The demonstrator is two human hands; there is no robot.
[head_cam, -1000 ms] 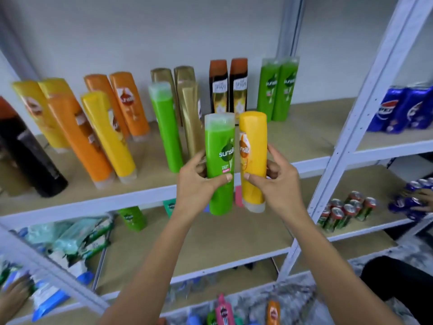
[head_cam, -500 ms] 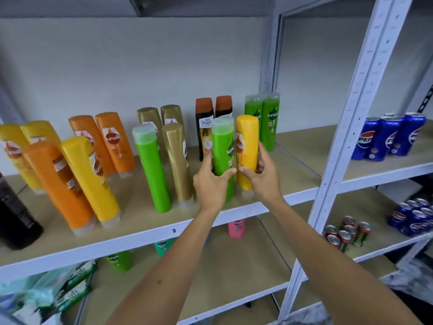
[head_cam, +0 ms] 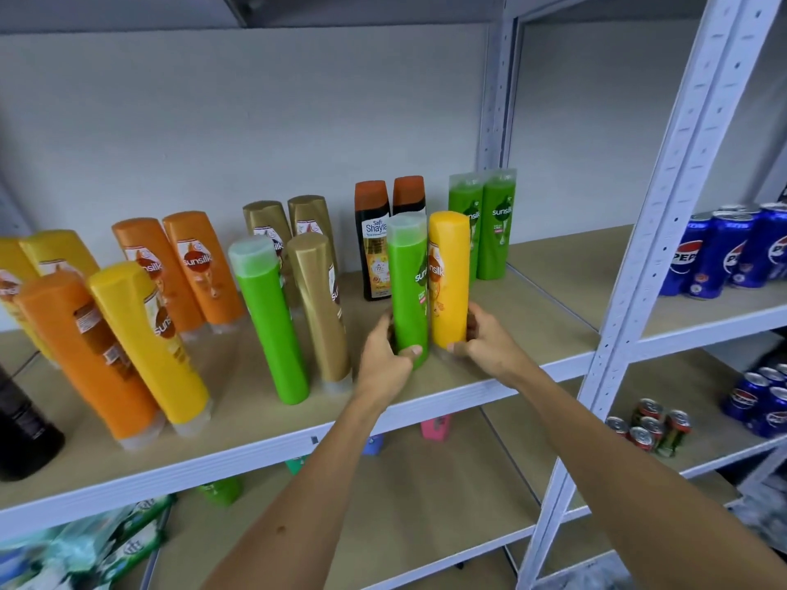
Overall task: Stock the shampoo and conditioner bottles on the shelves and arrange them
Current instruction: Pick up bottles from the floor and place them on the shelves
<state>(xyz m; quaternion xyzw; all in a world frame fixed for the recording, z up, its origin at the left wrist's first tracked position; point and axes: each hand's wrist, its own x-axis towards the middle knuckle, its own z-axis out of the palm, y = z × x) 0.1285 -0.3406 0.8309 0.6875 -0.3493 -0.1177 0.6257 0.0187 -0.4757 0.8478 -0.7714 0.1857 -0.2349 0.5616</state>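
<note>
While gripped, 2 bottles (head_cam: 428,287) upright

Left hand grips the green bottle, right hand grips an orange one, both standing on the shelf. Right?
Not quite. In the head view the right hand grips a yellow bottle, not orange. The left hand does grip the green bottle, both on the shelf.

Two bare forearms enter from the near edge, no sleeves visible on either. Left hand (head_cam: 385,361) and right hand (head_cam: 489,347) both bare: no gloves, rings, watch or wristbands in view. Short, unpainted nails on the visible fingertips. Small dark mole on the left forearm partway up. Nothing else of the person in view.
</note>
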